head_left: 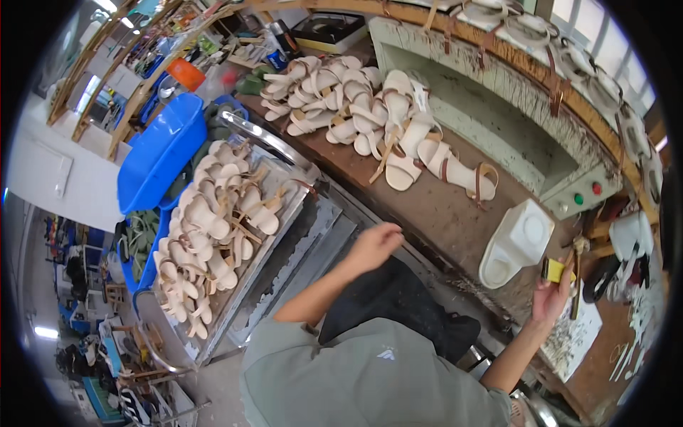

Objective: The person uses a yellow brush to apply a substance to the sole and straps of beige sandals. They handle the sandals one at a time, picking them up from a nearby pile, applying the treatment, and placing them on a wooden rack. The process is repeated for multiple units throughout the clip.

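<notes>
My left hand (376,246) is over my lap by the bench edge, its fingers curled in with nothing showing in them. At the right end of the bench, my right hand (552,295) grips a small yellow block with a dark end (555,270); its exact kind is unclear. Just beside those fingers is a slim brownish tool (577,285) with a knobbed head. A white plastic container (516,242) lies on the bench left of my right hand. Farther left, several cream sandals with brown straps (455,169) lie nearest me, in front of a larger heap of sandals (334,96).
A metal rack (206,349) at my left carries another pile of cream sandals (213,220). Blue tubs (162,153) stand beyond it. Behind the bench is a pale green machine housing (484,107) with coloured buttons. A white glue-spotted sheet (575,338) lies at the right.
</notes>
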Demonstrator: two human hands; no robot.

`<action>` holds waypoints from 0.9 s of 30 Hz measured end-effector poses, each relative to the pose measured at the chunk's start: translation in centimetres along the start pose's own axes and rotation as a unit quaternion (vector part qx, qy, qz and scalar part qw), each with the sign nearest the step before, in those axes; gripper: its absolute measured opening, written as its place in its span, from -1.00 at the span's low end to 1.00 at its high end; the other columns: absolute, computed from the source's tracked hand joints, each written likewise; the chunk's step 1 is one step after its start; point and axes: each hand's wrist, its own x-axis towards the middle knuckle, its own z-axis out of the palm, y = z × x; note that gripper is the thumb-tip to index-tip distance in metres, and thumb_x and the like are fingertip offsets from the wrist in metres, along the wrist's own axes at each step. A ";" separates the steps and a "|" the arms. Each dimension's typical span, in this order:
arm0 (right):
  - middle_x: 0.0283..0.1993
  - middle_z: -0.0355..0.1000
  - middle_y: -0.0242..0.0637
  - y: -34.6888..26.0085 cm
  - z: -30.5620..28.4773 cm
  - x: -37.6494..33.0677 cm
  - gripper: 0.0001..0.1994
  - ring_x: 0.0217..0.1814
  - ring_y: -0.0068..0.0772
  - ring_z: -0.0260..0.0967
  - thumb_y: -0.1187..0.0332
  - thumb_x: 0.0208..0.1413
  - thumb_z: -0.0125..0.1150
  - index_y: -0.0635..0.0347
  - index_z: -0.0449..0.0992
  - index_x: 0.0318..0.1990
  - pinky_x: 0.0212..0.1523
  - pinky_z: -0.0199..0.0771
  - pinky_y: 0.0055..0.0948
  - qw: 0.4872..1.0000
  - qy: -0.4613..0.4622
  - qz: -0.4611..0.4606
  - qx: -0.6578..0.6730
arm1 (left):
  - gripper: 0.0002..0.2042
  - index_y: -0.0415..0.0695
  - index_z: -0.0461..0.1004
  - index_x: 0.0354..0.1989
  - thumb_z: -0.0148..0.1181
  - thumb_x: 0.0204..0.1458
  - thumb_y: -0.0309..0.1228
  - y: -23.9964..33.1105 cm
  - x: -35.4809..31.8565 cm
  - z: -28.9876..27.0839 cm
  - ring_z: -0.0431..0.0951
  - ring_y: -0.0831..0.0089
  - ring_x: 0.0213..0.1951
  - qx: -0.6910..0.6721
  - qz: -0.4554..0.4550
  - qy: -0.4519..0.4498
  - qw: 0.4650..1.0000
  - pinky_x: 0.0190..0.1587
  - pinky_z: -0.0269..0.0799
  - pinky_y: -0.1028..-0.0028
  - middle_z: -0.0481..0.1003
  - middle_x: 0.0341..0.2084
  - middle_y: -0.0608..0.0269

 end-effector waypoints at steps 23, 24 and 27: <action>-0.50 0.33 -0.37 3.8 6.6 -17.7 -0.72 -0.62 -0.58 0.21 0.18 0.22 -0.07 0.23 0.39 -0.21 -0.60 0.26 -0.59 0.948 0.069 -0.274 -0.144 | -0.80 -0.25 0.44 -0.35 0.05 -0.09 -0.38 11.2 12.4 3.2 0.50 0.24 -0.38 0.130 0.413 -0.005 0.901 -0.28 0.37 0.33 0.49 -0.42 0.05; -0.46 0.37 -0.33 4.3 7.2 -17.0 -0.71 -0.60 -0.57 0.27 0.20 0.23 -0.09 0.25 0.40 -0.15 -0.58 0.30 -0.61 0.938 0.054 -0.290 -0.180 | -0.80 -0.27 0.43 -0.34 0.04 -0.08 -0.39 11.9 10.3 2.0 0.47 0.30 -0.44 0.086 0.399 -0.029 0.912 -0.35 0.36 0.37 0.48 -0.47 0.10; -0.39 0.41 -0.28 6.0 11.4 -15.1 -0.65 -0.46 -0.53 0.38 0.24 0.23 -0.08 0.30 0.33 0.05 -0.43 0.41 -0.57 0.910 0.028 -0.319 -0.263 | -0.81 -0.28 0.41 -0.30 0.03 -0.05 -0.43 12.9 2.5 -1.2 0.38 0.54 -0.57 -0.052 0.349 -0.074 0.933 -0.49 0.33 0.51 0.43 -0.59 0.30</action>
